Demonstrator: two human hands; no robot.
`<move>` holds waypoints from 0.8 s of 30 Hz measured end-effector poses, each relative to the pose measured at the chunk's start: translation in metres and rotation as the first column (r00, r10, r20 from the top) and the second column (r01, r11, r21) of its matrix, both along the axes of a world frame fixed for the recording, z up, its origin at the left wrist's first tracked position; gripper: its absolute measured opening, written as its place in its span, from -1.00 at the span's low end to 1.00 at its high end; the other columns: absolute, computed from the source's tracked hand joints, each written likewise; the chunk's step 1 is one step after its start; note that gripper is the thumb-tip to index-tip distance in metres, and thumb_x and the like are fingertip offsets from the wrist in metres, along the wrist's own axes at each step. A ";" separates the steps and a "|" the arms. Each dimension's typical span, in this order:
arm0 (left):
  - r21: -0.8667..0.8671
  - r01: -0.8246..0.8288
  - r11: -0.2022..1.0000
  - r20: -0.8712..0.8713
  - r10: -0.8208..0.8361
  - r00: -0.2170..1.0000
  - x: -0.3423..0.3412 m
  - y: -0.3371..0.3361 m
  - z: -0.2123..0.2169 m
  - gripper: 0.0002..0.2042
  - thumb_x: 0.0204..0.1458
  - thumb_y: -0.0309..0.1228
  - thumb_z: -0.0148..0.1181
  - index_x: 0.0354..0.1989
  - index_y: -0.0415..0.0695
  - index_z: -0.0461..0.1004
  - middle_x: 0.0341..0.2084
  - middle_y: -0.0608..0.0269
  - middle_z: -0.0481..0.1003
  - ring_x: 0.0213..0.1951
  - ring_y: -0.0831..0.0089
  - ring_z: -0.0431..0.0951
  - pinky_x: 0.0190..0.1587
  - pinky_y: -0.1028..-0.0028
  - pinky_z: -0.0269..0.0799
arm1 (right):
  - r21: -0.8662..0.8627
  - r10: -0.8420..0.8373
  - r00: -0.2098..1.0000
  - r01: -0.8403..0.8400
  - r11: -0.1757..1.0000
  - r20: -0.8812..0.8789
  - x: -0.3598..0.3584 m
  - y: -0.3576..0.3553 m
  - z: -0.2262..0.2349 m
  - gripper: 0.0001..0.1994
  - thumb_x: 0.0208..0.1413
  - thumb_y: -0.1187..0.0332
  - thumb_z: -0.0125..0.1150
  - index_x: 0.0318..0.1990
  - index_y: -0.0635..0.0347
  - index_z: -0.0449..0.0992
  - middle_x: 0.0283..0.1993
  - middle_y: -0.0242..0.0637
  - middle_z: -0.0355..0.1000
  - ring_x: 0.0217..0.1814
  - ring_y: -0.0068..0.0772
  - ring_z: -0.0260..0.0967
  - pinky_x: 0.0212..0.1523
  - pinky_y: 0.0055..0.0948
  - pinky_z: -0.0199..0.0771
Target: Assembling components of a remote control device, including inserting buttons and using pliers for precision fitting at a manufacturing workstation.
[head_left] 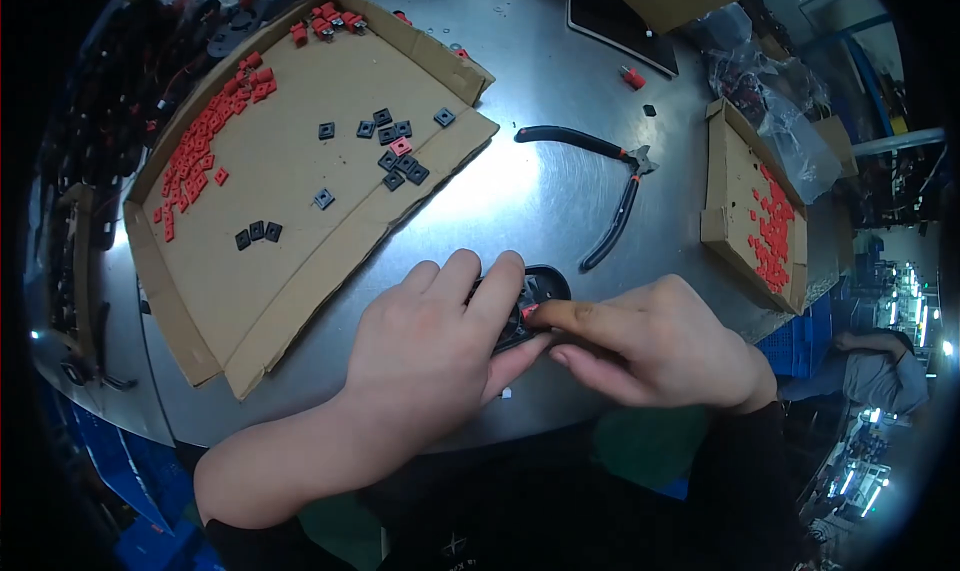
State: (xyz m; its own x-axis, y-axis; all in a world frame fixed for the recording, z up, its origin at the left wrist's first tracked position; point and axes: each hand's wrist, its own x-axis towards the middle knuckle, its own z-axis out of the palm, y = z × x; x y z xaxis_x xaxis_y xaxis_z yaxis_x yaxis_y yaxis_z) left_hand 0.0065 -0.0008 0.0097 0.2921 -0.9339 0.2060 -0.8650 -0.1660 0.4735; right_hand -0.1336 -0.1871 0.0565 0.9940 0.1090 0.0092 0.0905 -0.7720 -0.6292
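Note:
My left hand (430, 326) is wrapped round a black plastic housing (546, 283), holding it just above the metal table near its front edge. My right hand (655, 346) comes in from the right, its index fingertip pressed on a small red part (529, 313) inside the housing. The right thumb sits beneath that finger, a little apart from it. Much of the housing is hidden behind the left fingers. Beyond the hands, pliers (632, 161) with black handles lie spread on the table.
A cardboard tray (290, 301) at the left holds many red pieces (195, 151) and several black square pieces (403, 164). At the right stands a smaller cardboard box (716, 171) with red pieces. A dark flat panel (620, 33) lies at the back. A person (885, 371) is at far right.

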 end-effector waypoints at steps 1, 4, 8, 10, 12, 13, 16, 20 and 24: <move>0.013 -0.005 1.000 -0.002 0.005 1.000 0.000 0.000 0.001 -0.44 -0.09 -0.14 0.47 0.06 -0.15 0.46 -0.32 0.20 0.42 -0.36 0.32 0.51 -0.40 0.37 0.49 | -0.078 -0.006 0.997 -0.001 0.997 -0.078 0.000 0.003 0.009 -0.76 0.19 0.33 0.33 -0.02 0.18 0.65 -0.50 -0.23 0.52 -0.56 -0.22 0.51 -0.54 -0.38 0.43; 0.013 -0.008 1.000 0.003 0.008 1.000 -0.001 0.000 -0.001 -0.44 -0.07 -0.13 0.46 0.06 -0.14 0.46 -0.32 0.20 0.42 -0.36 0.31 0.52 -0.40 0.37 0.50 | -0.094 -0.015 0.987 0.000 0.996 -0.158 0.000 -0.002 0.011 -0.70 0.22 0.27 0.32 0.05 0.17 0.64 -0.55 -0.25 0.52 -0.59 -0.24 0.52 -0.54 -0.42 0.44; 0.022 -0.013 1.000 0.009 0.013 1.000 -0.002 0.000 0.000 -0.46 -0.05 -0.13 0.45 0.06 -0.13 0.46 -0.31 0.21 0.42 -0.36 0.31 0.52 -0.39 0.36 0.51 | 0.084 0.019 0.968 0.002 0.996 -0.251 0.004 -0.020 0.003 -0.64 0.20 0.23 0.34 0.12 0.14 0.62 -0.59 -0.27 0.50 -0.61 -0.27 0.50 -0.54 -0.42 0.43; 0.038 -0.018 0.999 -0.017 0.019 1.000 -0.004 0.000 0.000 -0.44 -0.04 -0.14 0.45 0.10 -0.15 0.45 -0.31 0.16 0.43 -0.32 0.22 0.53 -0.34 0.30 0.50 | 0.073 0.023 0.976 -0.007 0.997 -0.216 0.003 -0.015 0.003 -0.65 0.19 0.24 0.35 0.10 0.15 0.63 -0.58 -0.27 0.50 -0.61 -0.28 0.50 -0.54 -0.41 0.43; 0.059 -0.028 0.998 -0.041 0.031 0.999 -0.006 0.000 0.001 -0.42 -0.02 -0.15 0.45 0.14 -0.17 0.45 -0.31 0.11 0.44 -0.29 0.14 0.54 -0.29 0.24 0.49 | 0.067 0.032 0.984 -0.020 0.998 -0.178 0.002 -0.013 0.001 -0.66 0.18 0.24 0.36 0.07 0.15 0.65 -0.58 -0.27 0.51 -0.61 -0.29 0.50 -0.54 -0.40 0.43; 0.068 -0.024 0.997 -0.048 0.027 0.998 -0.005 -0.001 0.003 -0.42 -0.03 -0.15 0.46 0.14 -0.17 0.45 -0.31 0.11 0.44 -0.29 0.14 0.55 -0.29 0.24 0.49 | 0.040 0.050 0.987 -0.044 0.998 -0.152 0.003 -0.015 0.001 -0.67 0.17 0.26 0.37 0.06 0.15 0.65 -0.56 -0.26 0.51 -0.60 -0.29 0.51 -0.53 -0.40 0.44; 0.058 -0.015 0.998 -0.043 0.018 0.999 -0.004 -0.002 0.002 -0.42 -0.02 -0.15 0.46 0.13 -0.17 0.45 -0.31 0.09 0.45 -0.30 0.15 0.56 -0.29 0.25 0.50 | 0.029 0.106 0.993 -0.105 0.994 -0.059 0.004 -0.024 -0.001 -0.69 0.16 0.29 0.37 0.03 0.16 0.66 -0.54 -0.24 0.53 -0.59 -0.31 0.53 -0.52 -0.41 0.45; -0.009 -0.023 1.000 -0.015 0.022 1.000 -0.002 -0.004 0.000 -0.45 -0.07 -0.16 0.47 0.06 -0.18 0.51 -0.35 0.18 0.42 -0.36 0.27 0.52 -0.38 0.33 0.48 | 0.232 -0.054 0.997 0.064 0.971 -0.046 0.014 -0.039 -0.003 -0.78 0.13 0.39 0.32 -0.09 0.22 0.70 -0.52 -0.23 0.54 -0.56 -0.35 0.55 -0.52 -0.47 0.45; 0.010 -0.026 1.000 0.005 0.026 1.000 -0.003 -0.005 0.002 -0.45 -0.06 -0.16 0.47 0.07 -0.20 0.50 -0.35 0.17 0.41 -0.36 0.26 0.51 -0.37 0.33 0.46 | 0.144 -0.051 0.999 0.052 0.988 -0.009 0.012 -0.041 -0.012 -0.78 0.14 0.40 0.30 -0.08 0.23 0.69 -0.53 -0.23 0.55 -0.57 -0.37 0.54 -0.52 -0.47 0.45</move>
